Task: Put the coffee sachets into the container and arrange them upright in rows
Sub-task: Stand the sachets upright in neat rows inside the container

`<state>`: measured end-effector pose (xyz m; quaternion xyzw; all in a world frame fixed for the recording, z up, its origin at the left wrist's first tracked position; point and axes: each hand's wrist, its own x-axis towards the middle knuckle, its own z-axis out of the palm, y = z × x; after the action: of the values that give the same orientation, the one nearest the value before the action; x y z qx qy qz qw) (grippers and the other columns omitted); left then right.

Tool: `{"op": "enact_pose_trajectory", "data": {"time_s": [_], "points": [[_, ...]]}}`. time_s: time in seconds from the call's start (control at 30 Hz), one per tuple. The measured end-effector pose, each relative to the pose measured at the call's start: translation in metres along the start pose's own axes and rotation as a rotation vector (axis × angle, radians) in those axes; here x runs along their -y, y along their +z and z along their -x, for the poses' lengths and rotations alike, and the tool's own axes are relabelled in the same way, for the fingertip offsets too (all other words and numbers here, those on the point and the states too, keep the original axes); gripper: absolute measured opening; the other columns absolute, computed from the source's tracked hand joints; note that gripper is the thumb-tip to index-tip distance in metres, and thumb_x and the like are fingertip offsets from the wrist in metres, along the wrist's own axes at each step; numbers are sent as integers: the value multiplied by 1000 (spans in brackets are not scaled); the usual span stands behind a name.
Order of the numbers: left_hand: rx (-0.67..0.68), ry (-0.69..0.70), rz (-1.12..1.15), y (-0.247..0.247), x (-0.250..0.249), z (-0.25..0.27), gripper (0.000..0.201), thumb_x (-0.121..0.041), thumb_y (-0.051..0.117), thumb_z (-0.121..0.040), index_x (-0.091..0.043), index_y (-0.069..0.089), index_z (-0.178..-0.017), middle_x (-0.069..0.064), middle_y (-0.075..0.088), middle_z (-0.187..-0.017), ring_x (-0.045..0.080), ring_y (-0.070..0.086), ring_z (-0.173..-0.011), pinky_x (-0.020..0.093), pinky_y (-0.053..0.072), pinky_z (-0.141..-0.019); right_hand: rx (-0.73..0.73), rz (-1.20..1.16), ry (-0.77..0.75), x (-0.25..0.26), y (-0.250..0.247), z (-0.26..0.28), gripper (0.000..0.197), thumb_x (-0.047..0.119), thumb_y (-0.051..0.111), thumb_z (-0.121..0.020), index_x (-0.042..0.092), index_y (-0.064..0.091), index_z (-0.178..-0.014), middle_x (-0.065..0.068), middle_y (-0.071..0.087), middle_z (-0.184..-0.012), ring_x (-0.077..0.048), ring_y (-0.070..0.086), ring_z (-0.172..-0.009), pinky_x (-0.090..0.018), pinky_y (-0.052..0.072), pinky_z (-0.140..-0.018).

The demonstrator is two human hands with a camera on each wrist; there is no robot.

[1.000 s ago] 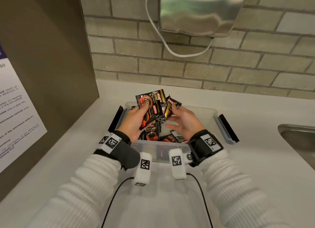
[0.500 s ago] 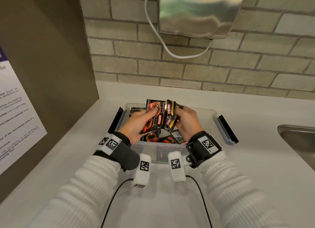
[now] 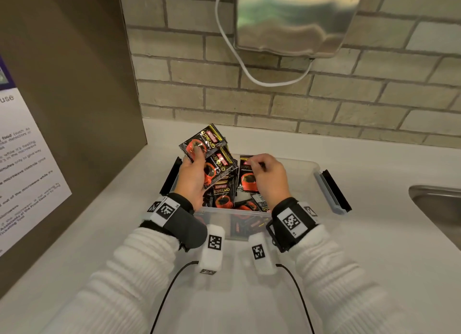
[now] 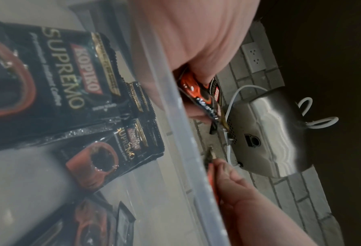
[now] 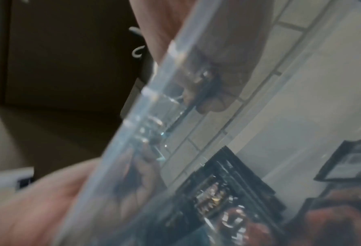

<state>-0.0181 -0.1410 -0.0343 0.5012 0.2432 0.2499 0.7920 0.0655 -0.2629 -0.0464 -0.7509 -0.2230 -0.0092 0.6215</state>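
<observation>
A clear plastic container (image 3: 305, 167) stands on the white counter, with several black-and-red coffee sachets (image 3: 223, 196) lying loose in it. My left hand (image 3: 197, 159) grips a fanned bunch of sachets (image 3: 214, 156) above the container's left end, thumb on the top one. My right hand (image 3: 254, 162) pinches the top edge of a single sachet (image 3: 247, 177), which hangs upright over the container's middle. In the left wrist view, sachets (image 4: 70, 79) show through the container wall (image 4: 188, 141). The right wrist view is blurred, with the fingertips (image 5: 213, 103) seen through the plastic.
A steel sink (image 3: 436, 201) lies at the right. A metal dispenser (image 3: 294, 19) with a white cable hangs on the brick wall above. A brown panel with a printed notice (image 3: 25, 159) closes the left side. The container's dark side latches (image 3: 335, 186) stick out.
The hands, which held one bunch together, have parted. The left hand has moved up and left with the bunch, and the right hand has drawn one sachet off to the right.
</observation>
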Motion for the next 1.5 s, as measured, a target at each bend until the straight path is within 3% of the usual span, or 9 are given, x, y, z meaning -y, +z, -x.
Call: {"op": "enact_pose_trajectory", "data": {"time_s": [0.2, 0.27, 0.37, 0.6, 0.73, 0.87, 1.0, 1.27, 1.5], "points": [[-2, 58, -1, 0, 2, -3, 40, -40, 36, -99, -26, 34, -136, 1, 61, -109, 15, 63, -95, 33, 53, -70, 423, 122, -50, 8, 8, 12, 17, 32, 61, -88, 20, 56, -98, -3, 62, -102, -12, 64, -86, -22, 53, -75], [51, 49, -12, 1, 3, -3, 39, -39, 37, -99, -27, 33, -136, 2, 61, -114, 17, 63, -100, 34, 53, -74, 378, 75, -37, 8, 7, 11, 12, 24, 65, -86, 19, 55, -90, 3, 62, -86, -4, 62, -70, -14, 52, -61], [138, 34, 45, 1, 5, -5, 35, -37, 39, -99, -26, 40, -132, 2, 62, -117, 16, 61, -103, 35, 51, -84, 256, -107, 48, 10, 6, 9, 13, 13, 63, -86, 20, 54, -80, 1, 62, -78, -10, 62, -63, -22, 54, -59], [-11, 46, 159, -11, 6, -11, 7, -21, 57, -92, -24, 57, -99, -7, 55, -84, 4, 41, -63, 19, 30, -58, -17, -366, 181, 7, -3, 2, 16, 5, 61, -84, 9, 58, -99, -4, 66, -86, -20, 65, -79, -28, 56, -70], [-6, 100, 142, -10, 7, -10, 18, -16, 61, -89, -16, 57, -107, -2, 66, -94, 9, 60, -78, 20, 44, -75, -42, -403, 201, 5, -3, 2, 39, -8, 55, -83, 16, 47, -113, -5, 61, -91, -24, 62, -83, -39, 52, -79], [33, 104, 128, -10, 6, -7, 32, -17, 64, -87, -13, 54, -117, 4, 68, -106, 16, 67, -96, 20, 52, -62, -50, -358, 164, 4, -5, 4, 43, -12, 52, -82, 27, 44, -97, -15, 62, -94, -25, 60, -72, -35, 49, -64], [122, 81, 15, -9, 5, -5, 34, -20, 66, -86, -15, 57, -118, 5, 69, -110, 17, 65, -102, 27, 48, -74, -8, -250, 134, 4, -1, 5, 36, -10, 47, -84, 24, 58, -85, -15, 64, -102, -26, 63, -80, -40, 55, -71], [170, 135, -297, -1, 12, -3, 35, -21, 76, -75, -7, 60, -102, 8, 71, -97, 21, 68, -89, 31, 52, -73, 140, -398, 134, 14, 3, 8, 15, 6, 46, -94, 11, 58, -101, -8, 65, -98, -22, 64, -89, -36, 53, -82], [167, 158, -386, 0, 13, -3, 35, -21, 76, -75, -7, 59, -102, 9, 71, -97, 23, 67, -91, 35, 54, -81, 232, -427, 157, 13, 0, 9, 38, 36, 46, -95, 7, 57, -115, -16, 64, -116, -28, 62, -109, -41, 49, -96]]}}
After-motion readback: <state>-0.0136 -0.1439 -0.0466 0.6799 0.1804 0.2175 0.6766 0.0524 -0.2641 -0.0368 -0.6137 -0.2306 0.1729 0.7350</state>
